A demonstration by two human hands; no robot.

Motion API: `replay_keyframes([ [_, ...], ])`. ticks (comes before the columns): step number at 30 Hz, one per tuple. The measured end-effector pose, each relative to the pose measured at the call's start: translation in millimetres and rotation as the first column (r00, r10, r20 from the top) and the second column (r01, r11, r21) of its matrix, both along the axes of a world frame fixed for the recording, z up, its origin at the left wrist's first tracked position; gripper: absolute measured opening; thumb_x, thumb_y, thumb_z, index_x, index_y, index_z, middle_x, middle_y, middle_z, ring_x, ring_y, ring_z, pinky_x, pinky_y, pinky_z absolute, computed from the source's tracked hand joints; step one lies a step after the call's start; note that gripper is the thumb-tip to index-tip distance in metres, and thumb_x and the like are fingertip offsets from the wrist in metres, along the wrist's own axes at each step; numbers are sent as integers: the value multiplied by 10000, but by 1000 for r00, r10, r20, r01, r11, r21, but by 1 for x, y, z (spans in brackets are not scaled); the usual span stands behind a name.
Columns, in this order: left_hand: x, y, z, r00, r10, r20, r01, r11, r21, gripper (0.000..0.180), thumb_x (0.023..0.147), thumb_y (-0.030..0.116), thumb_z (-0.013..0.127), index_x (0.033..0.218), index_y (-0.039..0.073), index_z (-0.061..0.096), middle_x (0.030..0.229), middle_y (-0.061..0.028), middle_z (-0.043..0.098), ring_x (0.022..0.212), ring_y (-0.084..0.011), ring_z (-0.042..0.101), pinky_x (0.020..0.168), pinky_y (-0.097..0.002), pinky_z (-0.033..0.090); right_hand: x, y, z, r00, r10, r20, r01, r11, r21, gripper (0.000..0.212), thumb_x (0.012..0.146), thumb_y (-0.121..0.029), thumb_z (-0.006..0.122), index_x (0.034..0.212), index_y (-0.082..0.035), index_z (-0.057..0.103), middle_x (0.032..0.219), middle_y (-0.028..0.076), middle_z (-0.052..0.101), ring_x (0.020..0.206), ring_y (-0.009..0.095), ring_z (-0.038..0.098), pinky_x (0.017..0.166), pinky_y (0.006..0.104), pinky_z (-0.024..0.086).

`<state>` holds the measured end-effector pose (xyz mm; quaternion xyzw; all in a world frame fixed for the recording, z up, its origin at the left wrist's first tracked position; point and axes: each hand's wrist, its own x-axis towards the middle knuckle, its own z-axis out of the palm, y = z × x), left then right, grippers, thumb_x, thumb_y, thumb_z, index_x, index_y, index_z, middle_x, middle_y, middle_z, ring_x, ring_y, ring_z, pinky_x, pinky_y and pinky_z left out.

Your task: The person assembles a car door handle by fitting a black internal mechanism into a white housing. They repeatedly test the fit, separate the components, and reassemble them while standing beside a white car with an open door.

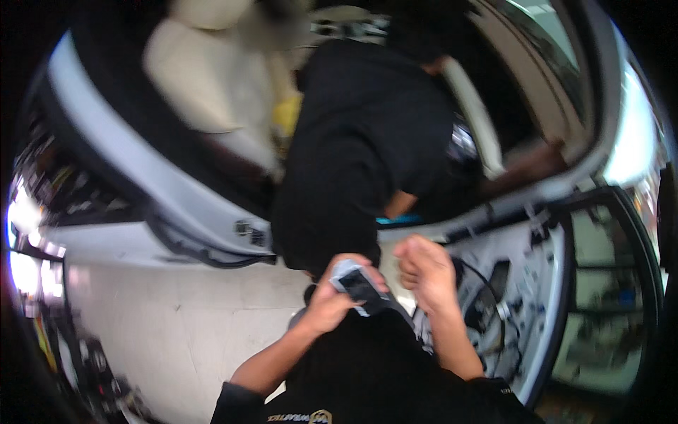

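In front of my body, my left hand (pixel 327 302) is closed around a small, flat, dark rectangular thing with a silvery-white edge (pixel 361 288). Blur hides its exact kind. To the right and a little higher, my right hand (pixel 428 274) is raised with its fingers curled in. Whatever lies inside those fingers, if anything, is hidden. The two hands are apart. Just beyond them a person in black clothes (pixel 346 148) leans into the open doorway of a car, bent away from me.
A pale car seat (pixel 201 78) shows inside at the left, near a yellow patch (pixel 286 115). At right stands the open car door (pixel 558 283), its inner panel bare with cables (pixel 487 283) exposed. The silver car body (pixel 141 166) curves along the left, above a light floor (pixel 176 318).
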<state>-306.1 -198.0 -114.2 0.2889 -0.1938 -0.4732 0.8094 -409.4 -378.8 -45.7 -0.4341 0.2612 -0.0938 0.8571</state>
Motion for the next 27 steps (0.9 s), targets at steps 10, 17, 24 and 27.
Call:
replay_keyframes([
  [10, 2, 51, 7, 994, -7, -113, 37, 964, 263, 654, 774, 145, 786, 1355, 76, 494, 1078, -180, 665, 1077, -350, 693, 987, -495, 562, -74, -23, -158, 874, -466, -134, 437, 636, 636, 372, 1132, -293, 431, 1198, 38, 587, 1111, 175, 669, 993, 324, 675, 910, 429, 569],
  [17, 19, -21, -4, 998, -59, -21, 62, 925, 375, 670, 791, 162, 814, 1339, 57, 443, 1071, -188, 665, 1047, -342, 702, 992, -485, 561, -39, -150, -172, 824, -531, 198, 332, 735, 591, 388, 1111, -298, 465, 1251, 29, 618, 1238, 225, 704, 1161, 375, 683, 994, 462, 555],
  [24, -12, -122, -83, 951, -302, -63, 271, 720, 638, 562, 909, 226, 809, 1307, 34, 461, 1108, -236, 696, 1024, -357, 727, 945, -518, 590, 33, -213, -344, 831, -317, -457, 546, 617, 567, 156, 1060, -110, 528, 1083, -6, 642, 905, 100, 668, 749, 193, 637, 636, 306, 516],
  [27, -25, -164, -112, 938, -328, -109, 336, 786, 520, 643, 912, 271, 804, 1381, 35, 433, 1179, -268, 677, 1087, -408, 696, 989, -570, 554, 59, -243, -374, 809, -407, -424, 547, 785, 290, 143, 1058, -83, 529, 1116, -23, 645, 909, 55, 625, 695, 133, 564, 583, 271, 455],
])
